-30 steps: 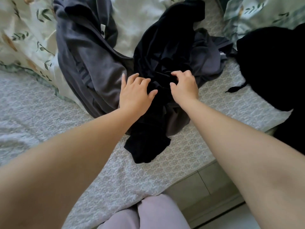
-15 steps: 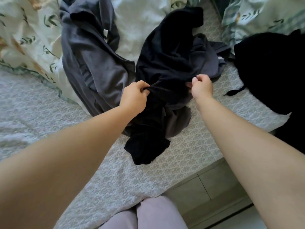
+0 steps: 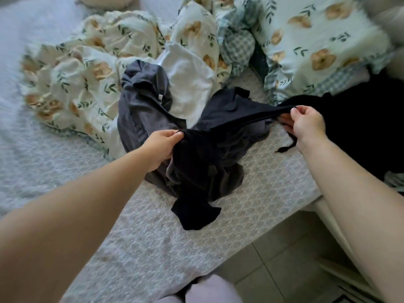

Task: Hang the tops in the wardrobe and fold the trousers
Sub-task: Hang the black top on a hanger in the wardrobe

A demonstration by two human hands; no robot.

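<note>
Subject item: black soft-fabric garment (image 3: 203,154), lying in a heap on the bed with the white lace-patterned cover (image 3: 153,237). Whether it is a top or trousers cannot be told. All positions below are given from this garment.

Left hand (image 3: 160,147): at the garment's left edge. Its fingers (image 3: 172,134) are curled and pinch a bunch of the black fabric against the thumb.

Right hand (image 3: 306,122): at the garment's far right end. Its fingers (image 3: 295,111) are closed in a pinch on a thin pulled-out edge of the same fabric. That edge runs taut between the two hands and is lifted off the bed. The rest of the garment sags below it. The lowest flap lies flat on the cover, on the side nearest the person.

Dark grey jersey garment (image 3: 140,110): immediately left of the black garment, touching it and partly underneath it.

Plain white cloth (image 3: 188,84): just beyond, between the grey piece and the raised black edge.

Cream quilt with leaf and flower print (image 3: 76,84): beyond and to the left.

Pale green floral pillow with gingham border (image 3: 317,40): beyond and to the right.

Second black garment with a drawstring (image 3: 360,127): to the right, behind the right hand. Its cord lies on the cover near the right wrist.

Grey tiled floor (image 3: 273,259): on the near right, past the bed edge.
</note>
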